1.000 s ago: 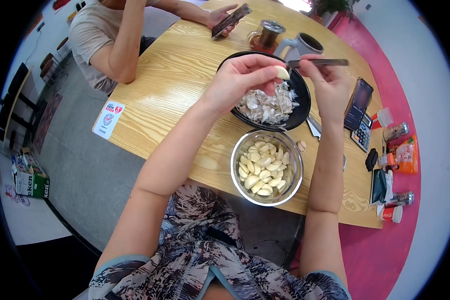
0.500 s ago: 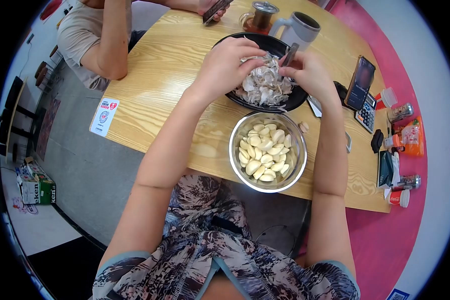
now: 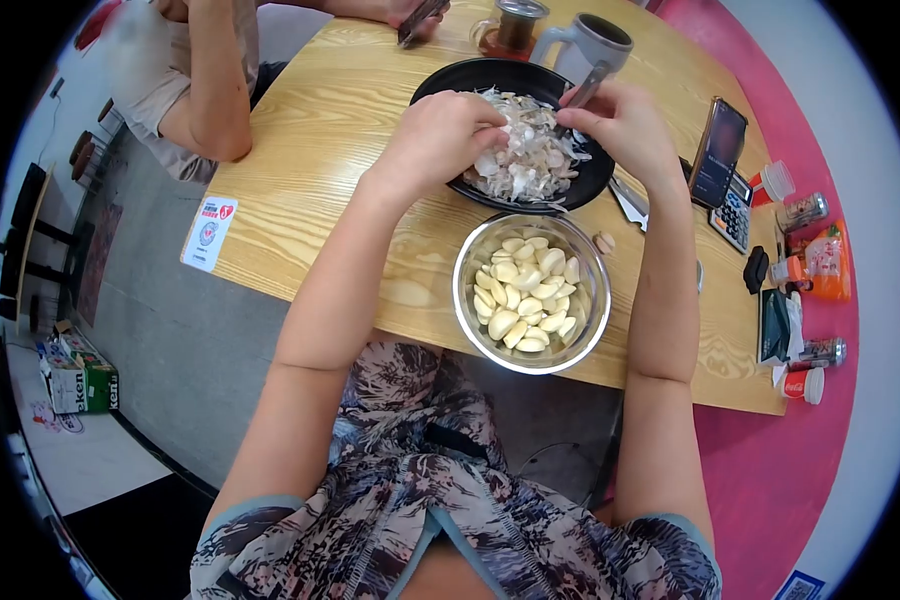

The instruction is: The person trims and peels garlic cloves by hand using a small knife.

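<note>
My right hand (image 3: pixel 620 125) grips a small knife (image 3: pixel 588 84) over the right side of a black bowl (image 3: pixel 602 182). My left hand (image 3: pixel 438 137) reaches into the bowl's left side, its fingertips closed among garlic skins (image 3: pixel 530 165); what they hold, if anything, is hidden. Nearer to me, touching or almost touching the black bowl, stands a metal bowl (image 3: pixel 461 290) of peeled garlic cloves (image 3: pixel 525 290). An unpeeled clove (image 3: pixel 604 242) lies on the table to the right of the metal bowl.
A grey mug (image 3: pixel 585 50) and a glass teapot (image 3: pixel 513 28) stand behind the black bowl. At right are a propped phone (image 3: pixel 718 152), a calculator (image 3: pixel 732 213), jars and a paper cup (image 3: pixel 803 385). Another person (image 3: pixel 205 90) sits at the table's left side, holding a phone.
Both hands have come down to the black bowl. The peeled clove that was in my left hand is no longer visible there. The view has shifted, and the knife now tilts upward.
</note>
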Available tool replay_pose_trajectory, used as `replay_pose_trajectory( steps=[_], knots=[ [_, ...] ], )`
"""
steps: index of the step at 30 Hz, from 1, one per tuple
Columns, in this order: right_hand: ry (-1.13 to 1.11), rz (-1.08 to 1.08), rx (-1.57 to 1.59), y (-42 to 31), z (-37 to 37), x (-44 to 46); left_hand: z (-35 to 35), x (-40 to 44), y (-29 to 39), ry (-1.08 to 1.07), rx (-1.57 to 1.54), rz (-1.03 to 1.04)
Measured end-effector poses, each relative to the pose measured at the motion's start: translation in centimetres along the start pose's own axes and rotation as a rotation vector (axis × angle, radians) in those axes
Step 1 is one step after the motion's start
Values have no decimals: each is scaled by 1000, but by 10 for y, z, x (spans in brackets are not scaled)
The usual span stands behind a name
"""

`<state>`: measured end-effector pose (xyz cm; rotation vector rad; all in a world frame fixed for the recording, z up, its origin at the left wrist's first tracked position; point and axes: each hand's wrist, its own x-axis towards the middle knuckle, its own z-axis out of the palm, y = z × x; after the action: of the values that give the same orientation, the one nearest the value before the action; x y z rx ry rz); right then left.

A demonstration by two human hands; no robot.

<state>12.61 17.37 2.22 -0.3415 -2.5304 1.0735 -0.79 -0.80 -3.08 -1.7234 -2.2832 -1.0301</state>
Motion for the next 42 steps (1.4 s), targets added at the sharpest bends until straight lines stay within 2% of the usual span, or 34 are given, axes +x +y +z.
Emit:
replay_pose_trajectory(
  steps=[1, 2, 4, 6, 8, 9, 10, 11, 12, 13, 15, 16, 18, 20, 22, 23, 24, 26, 30, 34, 36, 37, 40, 42],
  knots=[
    [-91, 56, -78, -2, -2, -2, 0, 0, 0, 23, -10, 3],
    [-85, 60, -75, -1, -2, -2, 0, 1, 0, 45, -20, 6],
    [-299, 114, -384, 11, -1, 1, 0, 1, 4, 55, 15, 0],
    [-246, 108, -262, 35, 2, 7, -1, 2, 8, 93, 103, 37],
    [6, -134, -77, 28, -5, 7, 0, 7, 7, 70, 91, 35],
    [15, -124, -69, 21, -8, 3, 1, 8, 8, 21, 65, 31],
    [-55, -59, -209, 13, -12, -1, 1, 8, 6, 12, 70, 40],
    [-126, 6, -347, 9, -14, -4, 2, 6, 3, -71, 159, 87],
    [-115, 10, -338, 12, -14, -3, -1, 6, 7, -155, 249, 135],
    [-27, -45, -254, 17, -14, 1, -2, 7, 12, -91, 297, 215],
    [145, -229, -21, 23, -20, 4, -4, 13, 34, -86, 256, 196],
    [151, -230, -17, 8, -26, -3, -6, 16, 50, -72, 211, 163],
    [352, -121, 95, -23, -38, -20, 2, 21, 79, -17, 252, 273],
    [408, -165, 93, -29, -44, -26, 13, 26, 103, -112, 181, 401],
    [465, -68, 152, -32, -52, -27, 38, 35, 113, -258, 248, 488],
    [523, -142, 107, -35, -54, -29, 53, 40, 120, -385, 305, 502],
    [497, -272, 137, -4, -56, -11, 66, 45, 126, -511, 360, 510],
    [555, -250, 35, -13, -56, -16, 76, 51, 142, -720, 454, 454],
    [548, -224, 161, -26, -53, -20, 119, 51, 131, -651, 533, 537],
    [536, -220, 161, -29, -52, -21, 119, 48, 135, -659, 558, 520],
    [538, -186, 219, -32, -52, -22, 98, 47, 146, -776, 557, 480],
    [545, -185, 191, -33, -52, -23, 101, 45, 146, -729, 558, 471],
    [571, -157, 129, -33, -53, -23, 110, 52, 149, -827, 560, 493],
    [572, -184, 133, -29, -53, -21, 122, 56, 146, -791, 535, 529]
  ],
)
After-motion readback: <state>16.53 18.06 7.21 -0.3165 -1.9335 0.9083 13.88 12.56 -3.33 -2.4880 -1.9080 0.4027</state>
